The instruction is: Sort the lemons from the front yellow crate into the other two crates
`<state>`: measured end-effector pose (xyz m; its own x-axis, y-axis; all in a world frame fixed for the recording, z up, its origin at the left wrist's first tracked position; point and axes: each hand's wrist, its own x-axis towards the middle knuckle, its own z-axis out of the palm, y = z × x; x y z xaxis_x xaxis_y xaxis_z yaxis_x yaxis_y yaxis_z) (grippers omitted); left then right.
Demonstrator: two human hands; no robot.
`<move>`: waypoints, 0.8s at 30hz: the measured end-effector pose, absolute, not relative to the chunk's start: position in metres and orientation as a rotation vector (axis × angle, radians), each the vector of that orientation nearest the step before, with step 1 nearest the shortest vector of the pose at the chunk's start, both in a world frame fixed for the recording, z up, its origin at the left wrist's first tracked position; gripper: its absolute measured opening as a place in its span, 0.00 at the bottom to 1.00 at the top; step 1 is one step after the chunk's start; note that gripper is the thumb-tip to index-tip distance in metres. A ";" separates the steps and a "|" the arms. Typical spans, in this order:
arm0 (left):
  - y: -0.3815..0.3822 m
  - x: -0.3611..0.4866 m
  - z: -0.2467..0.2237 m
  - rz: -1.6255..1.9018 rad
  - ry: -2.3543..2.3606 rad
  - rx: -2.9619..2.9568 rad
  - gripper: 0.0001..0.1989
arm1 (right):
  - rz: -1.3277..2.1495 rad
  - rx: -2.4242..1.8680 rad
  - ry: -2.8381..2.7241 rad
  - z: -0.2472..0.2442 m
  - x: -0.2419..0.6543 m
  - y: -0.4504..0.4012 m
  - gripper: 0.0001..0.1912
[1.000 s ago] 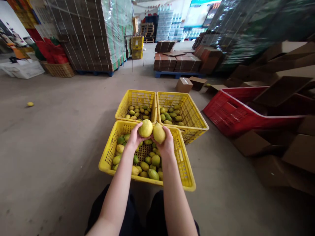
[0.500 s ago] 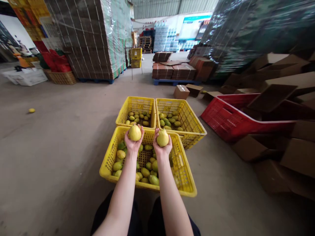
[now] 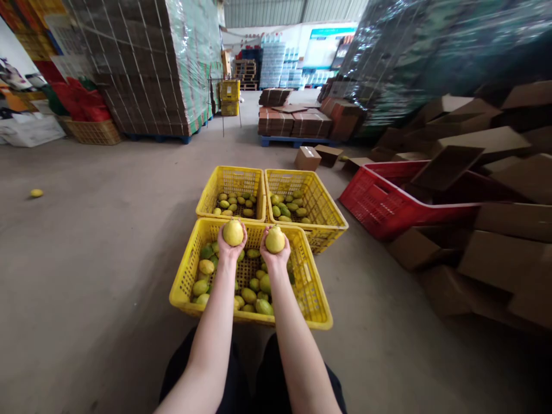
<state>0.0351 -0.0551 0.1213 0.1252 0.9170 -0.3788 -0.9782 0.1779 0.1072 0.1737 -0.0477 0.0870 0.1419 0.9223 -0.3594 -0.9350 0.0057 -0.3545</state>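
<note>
My left hand (image 3: pixel 230 252) is palm up with its fingers curled around a large yellow lemon (image 3: pixel 233 232). Beside it, my right hand (image 3: pixel 276 259) cups a second yellow lemon (image 3: pixel 275 240), which has a small knob on top. Both hands are held above the near yellow crate (image 3: pixel 319 299), close to its far rim. Green and yellow lemons (image 3: pixel 263 306) lie in that crate, partly hidden by my forearms. Behind it, a left yellow crate (image 3: pixel 209 183) and a right yellow crate (image 3: pixel 330 211) stand side by side, each with several smaller lemons on the bottom.
A red crate (image 3: pixel 374 201) and a heap of cardboard boxes (image 3: pixel 504 259) are to the right. One lemon (image 3: pixel 37 193) lies on the floor at left. Farther back are a small carton (image 3: pixel 307 158), flattened cardboard on a blue pallet (image 3: pixel 293 140) and tall wrapped stacks (image 3: pixel 142 69).
The view has turned slightly to the right, so the scene sits farther left. Both hands still hold their lemons over the near crate and have come slightly closer together.
</note>
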 end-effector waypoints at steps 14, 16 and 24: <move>-0.068 0.052 0.131 1.389 0.414 -0.011 0.21 | 1.069 -0.712 -0.382 0.122 0.153 -0.054 0.18; -0.071 0.059 0.134 1.389 0.439 0.005 0.22 | 0.900 -0.841 -0.660 0.127 0.149 -0.057 0.17; -0.075 0.062 0.137 1.452 0.447 0.180 0.25 | 0.729 -1.009 -1.350 0.133 0.144 -0.073 0.19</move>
